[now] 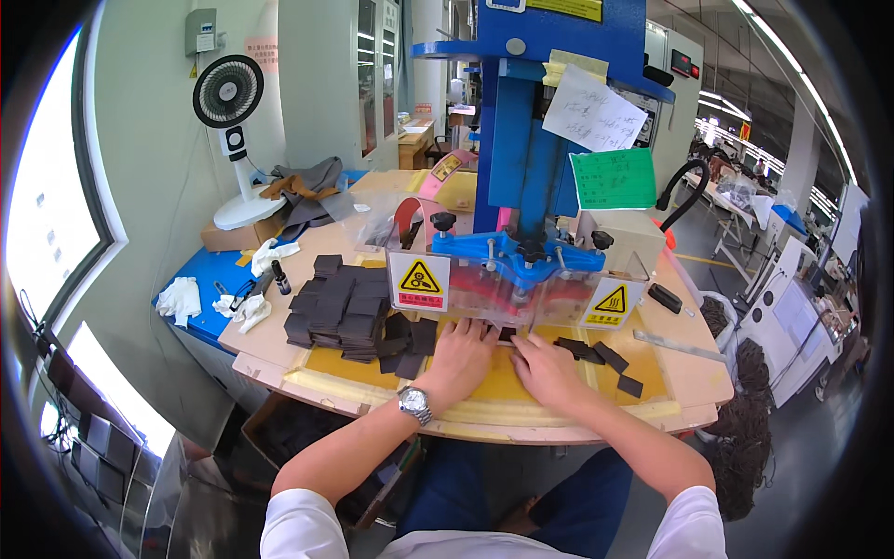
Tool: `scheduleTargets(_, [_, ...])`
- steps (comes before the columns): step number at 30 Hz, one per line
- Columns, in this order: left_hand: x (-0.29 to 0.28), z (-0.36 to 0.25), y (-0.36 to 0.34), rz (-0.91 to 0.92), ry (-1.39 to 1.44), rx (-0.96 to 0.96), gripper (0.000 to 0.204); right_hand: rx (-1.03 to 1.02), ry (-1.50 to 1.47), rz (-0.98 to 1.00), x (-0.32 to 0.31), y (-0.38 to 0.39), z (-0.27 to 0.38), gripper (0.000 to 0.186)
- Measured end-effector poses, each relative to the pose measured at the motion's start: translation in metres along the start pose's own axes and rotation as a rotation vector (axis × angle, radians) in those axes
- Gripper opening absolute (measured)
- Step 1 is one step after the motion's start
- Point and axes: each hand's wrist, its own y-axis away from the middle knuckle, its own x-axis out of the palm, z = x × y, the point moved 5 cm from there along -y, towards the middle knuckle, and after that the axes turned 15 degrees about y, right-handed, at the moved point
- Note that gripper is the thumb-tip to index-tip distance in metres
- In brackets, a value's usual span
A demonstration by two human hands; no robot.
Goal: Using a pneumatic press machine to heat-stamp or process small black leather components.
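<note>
Left hand point(463, 354): palm down on the yellow work surface point(447, 391), fingertips at the near edge of the clear guard, against the left side of a small dark piece point(507, 334); pinch or mere press, cannot tell.
Right hand point(548, 368): fingertips at the piece's right side, fingers bent; closed on it or only steadying, cannot tell.
Small dark piece: flat on the work surface between both hands, in front of the blue press point(526, 140).
Clear guard point(475, 296): across the press front, warning signs at both ends.
Stacked dark pieces point(340, 307): left of the left hand, several piles close together, some tilted.
Loose dark pieces point(610, 357): right of the right hand, scattered, some overlapping.
Open box point(259, 416): below the table's left front edge; dark pieces inside, mostly shadowed.
White bag point(729, 302): right of the table, mouth open, dark stringy material inside.
Brown strands point(745, 419): heaped beside the bag.
Cardboard box point(237, 235): under the fan point(229, 91); contents hidden.
</note>
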Motion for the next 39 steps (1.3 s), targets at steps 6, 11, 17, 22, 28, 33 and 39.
scheduleTargets(6, [0.003, 0.0, 0.001, 0.019, 0.032, 0.014, 0.05, -0.087, 0.099, -0.063, -0.006, 0.007, 0.006, 0.037])
scheduleTargets(11, [-0.002, -0.006, 0.006, 0.046, 0.103, 0.06, 0.052, -0.103, 0.104, -0.022, -0.002, 0.004, 0.005, 0.037])
scheduleTargets(17, [-0.01, -0.009, 0.007, 0.012, 0.138, 0.084, 0.055, -0.076, 0.028, -0.118, -0.004, 0.008, 0.004, 0.037])
scheduleTargets(22, [-0.009, -0.011, 0.004, 0.079, 0.116, 0.09, 0.054, -0.099, 0.012, -0.071, 0.0, 0.004, 0.001, 0.038])
scheduleTargets(28, [-0.009, -0.009, 0.0, 0.08, 0.093, 0.031, 0.05, -0.119, 0.031, -0.043, -0.001, -0.004, 0.003, 0.038])
scheduleTargets(33, [-0.006, -0.009, 0.002, 0.086, 0.031, 0.022, 0.048, -0.09, 0.032, -0.072, -0.001, 0.002, 0.002, 0.04])
scheduleTargets(39, [-0.011, -0.009, -0.003, 0.088, 0.011, 0.035, 0.047, -0.023, 0.047, -0.052, 0.002, 0.004, -0.001, 0.039])
